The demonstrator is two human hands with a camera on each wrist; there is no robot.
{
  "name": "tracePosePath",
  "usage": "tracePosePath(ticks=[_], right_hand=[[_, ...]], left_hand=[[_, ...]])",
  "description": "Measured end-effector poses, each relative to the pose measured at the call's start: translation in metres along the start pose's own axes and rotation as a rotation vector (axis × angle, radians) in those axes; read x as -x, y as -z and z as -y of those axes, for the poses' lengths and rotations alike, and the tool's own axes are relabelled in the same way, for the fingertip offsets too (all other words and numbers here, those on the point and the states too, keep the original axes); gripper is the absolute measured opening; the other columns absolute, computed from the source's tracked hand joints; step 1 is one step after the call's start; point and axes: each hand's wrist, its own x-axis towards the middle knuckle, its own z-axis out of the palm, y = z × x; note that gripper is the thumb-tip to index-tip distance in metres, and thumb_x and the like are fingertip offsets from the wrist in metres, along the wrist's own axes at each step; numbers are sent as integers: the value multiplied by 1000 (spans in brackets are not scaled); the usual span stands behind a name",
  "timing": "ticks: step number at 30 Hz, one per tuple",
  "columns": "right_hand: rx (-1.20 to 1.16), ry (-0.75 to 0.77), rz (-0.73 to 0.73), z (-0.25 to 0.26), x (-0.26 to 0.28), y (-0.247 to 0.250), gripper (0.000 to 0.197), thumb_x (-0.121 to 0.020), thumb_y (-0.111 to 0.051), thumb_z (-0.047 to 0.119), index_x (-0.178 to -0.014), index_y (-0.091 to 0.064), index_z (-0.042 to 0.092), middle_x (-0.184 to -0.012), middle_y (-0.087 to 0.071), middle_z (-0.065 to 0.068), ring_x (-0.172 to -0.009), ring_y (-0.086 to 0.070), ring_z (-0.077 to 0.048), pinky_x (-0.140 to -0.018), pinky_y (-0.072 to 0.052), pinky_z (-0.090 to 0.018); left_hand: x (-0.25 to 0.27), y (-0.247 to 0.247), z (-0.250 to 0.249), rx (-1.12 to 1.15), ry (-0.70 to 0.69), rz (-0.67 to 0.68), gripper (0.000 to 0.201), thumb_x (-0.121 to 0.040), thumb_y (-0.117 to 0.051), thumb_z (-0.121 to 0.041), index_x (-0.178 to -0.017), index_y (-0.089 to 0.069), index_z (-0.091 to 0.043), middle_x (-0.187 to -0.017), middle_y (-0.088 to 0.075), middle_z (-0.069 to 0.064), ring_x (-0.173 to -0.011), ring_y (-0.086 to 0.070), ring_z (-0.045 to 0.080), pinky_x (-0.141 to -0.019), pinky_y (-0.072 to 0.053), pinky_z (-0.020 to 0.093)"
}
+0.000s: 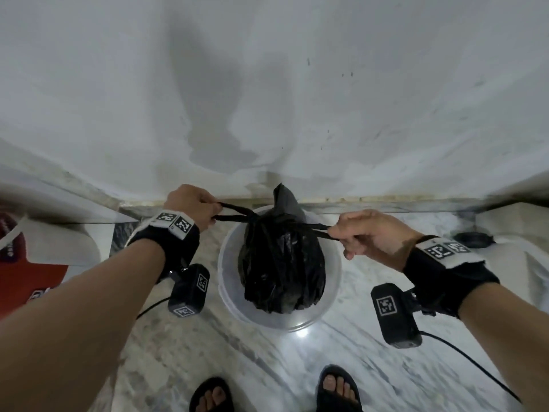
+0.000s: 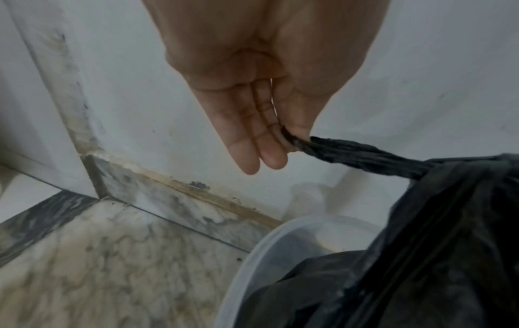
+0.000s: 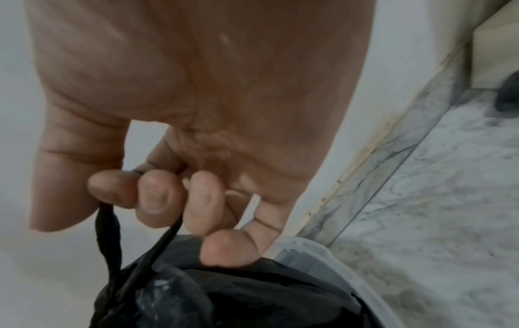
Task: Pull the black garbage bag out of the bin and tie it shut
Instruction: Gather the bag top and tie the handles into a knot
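Observation:
A full black garbage bag [image 1: 280,263] hangs gathered over the round translucent bin [image 1: 230,257], its bottom within the rim. My left hand [image 1: 194,208] pinches a twisted black handle strip [image 1: 230,211] stretched out to the left of the bag's neck. My right hand [image 1: 361,233] curls its fingers round the other handle strip [image 1: 319,230], stretched out to the right. A loose flap of bag [image 1: 283,196] sticks up behind the neck. In the left wrist view thumb and forefinger of the left hand [image 2: 286,142] pinch the strip [image 2: 362,155]. In the right wrist view the right hand [image 3: 157,195] hooks a thin loop [image 3: 108,235] above the bag [image 3: 224,295].
The bin stands on a marble floor [image 1: 371,367] close against a white wall [image 1: 267,99] with a skirting strip. A red and white bag [image 1: 32,269] lies at the left. A dark round object [image 1: 472,239] sits at the right. My sandalled feet [image 1: 337,388] stand in front of the bin.

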Motion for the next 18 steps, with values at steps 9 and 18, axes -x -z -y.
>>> tracePosePath(ticks=[9,18], right_hand=[[-16,-68,-137,-13,0,31,35,-65,-74,27,-50,-48,9,-54,-37,-9,-53,-40,-19,-70,-43,-34],[123,319,-475,25,1,4,27,-81,-56,-4,-74,-59,22,-64,-57,-8,-68,-56,-22,-77,-46,-35]], left_hand=[[-12,-23,2,181,182,91,10,-71,-73,-13,-69,-69,-4,-62,-67,16,-55,-64,28,-70,-59,47],[24,28,-29,704,225,428,13,-82,-62,-11,-89,-66,-1,-88,-71,14,-67,-72,19,-60,-59,28]])
